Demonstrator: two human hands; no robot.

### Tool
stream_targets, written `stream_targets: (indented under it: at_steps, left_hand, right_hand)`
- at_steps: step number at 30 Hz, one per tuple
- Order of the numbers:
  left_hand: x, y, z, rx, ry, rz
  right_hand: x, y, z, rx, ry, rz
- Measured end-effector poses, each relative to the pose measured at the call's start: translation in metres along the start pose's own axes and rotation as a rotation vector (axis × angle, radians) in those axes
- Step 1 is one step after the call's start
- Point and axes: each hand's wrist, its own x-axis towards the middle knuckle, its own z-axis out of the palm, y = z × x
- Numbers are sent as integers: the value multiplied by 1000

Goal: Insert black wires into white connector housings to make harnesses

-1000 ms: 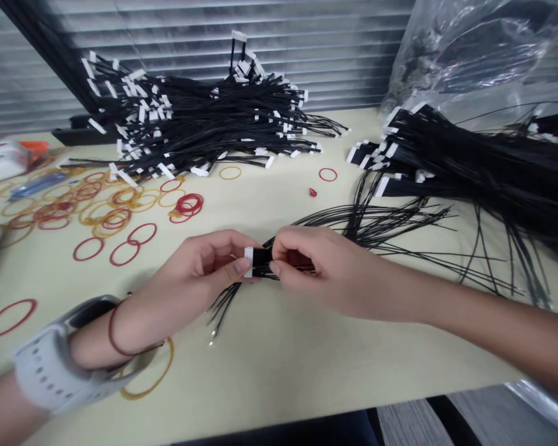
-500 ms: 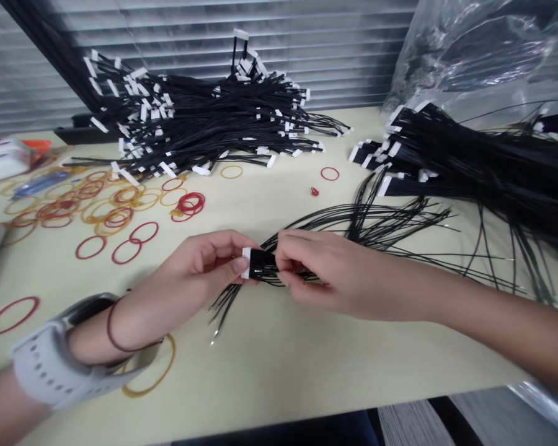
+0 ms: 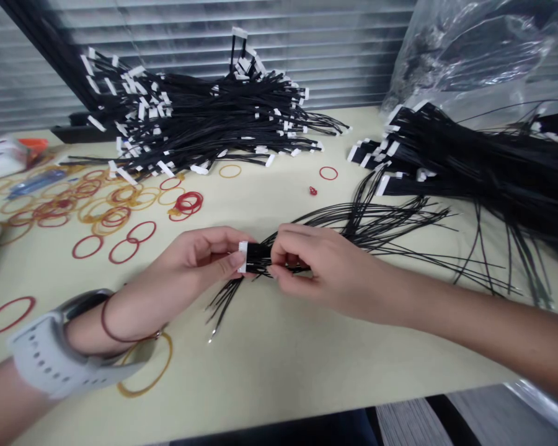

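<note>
A white connector (image 3: 243,256) with black wires running out to the right is pinched between the thumb and fingers of my left hand (image 3: 209,255). Just right of it, my right hand (image 3: 314,263) has its thumb and forefinger closed by the black wires (image 3: 259,255) near the connector. Whether it grips one wire or several is hidden by the fingers. Loose wires (image 3: 367,214) fan out on the table behind and beyond my right hand. A few wire ends (image 3: 221,306) with metal tips stick out below the connector.
A heap of black cables with white connectors (image 3: 204,124) lies at the back. Another thick bundle (image 3: 488,161) is at the right, near a clear plastic bag (image 3: 474,56). Red and yellow rubber bands (image 3: 116,217) are scattered at the left, beside a white object (image 3: 2,155).
Both hands and the connector stay almost in place. The whole view has shifted slightly, and my right thumb and forefinger sit a little differently on the wires.
</note>
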Motion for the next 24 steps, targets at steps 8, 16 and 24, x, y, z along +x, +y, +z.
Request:
stream_targets:
  at_steps: [8,16,24]
  left_hand:
    - [0,2,1,-12,-7,35]
    - [-4,-3,3,-60,9,61]
    - [-9,3,1,-1,15,71]
  right_hand:
    - [1,-1,3,-11,45,-27]
    - [-2,-10,14,-235,154,-123]
    - [0,-6,8,-160,249,-196]
